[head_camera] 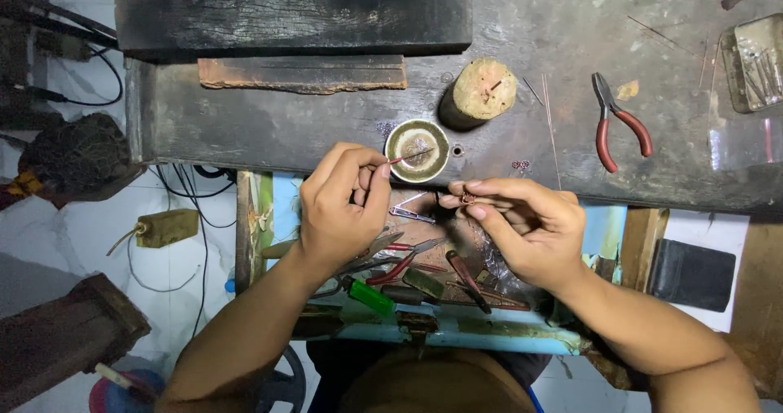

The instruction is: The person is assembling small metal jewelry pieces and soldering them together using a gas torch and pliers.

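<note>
Two bare hands at work over a dark, worn tabletop [538, 22], seen from above.

Left hand [338, 205]: fingers pinched shut on a thin stick-like tool [408, 157], its tip reaching into a small round dish [417, 150] that sits on the tabletop edge.

Right hand [522, 225]: thumb and forefinger closed on a tiny reddish metal piece [468, 198], held just below the tabletop edge, near the dish but apart from it. What the piece is exactly cannot be told; it is too small.

Beside the dish: a short wooden stump [481, 91], upright, with a mark in its top. Further right on the tabletop: red-handled pliers [616, 123], lying flat, and a thin wire [549, 119] between stump and pliers. Far right edge: a rectangular metal tray [754, 62] with small tools inside.

Below the hands: an open drawer [457, 331], light blue at its front, holding a green lighter [367, 295], tweezers [410, 212] and several red-handled tools [400, 266], jumbled together.

Back of the tabletop: a long black wooden block [294, 17].
</note>
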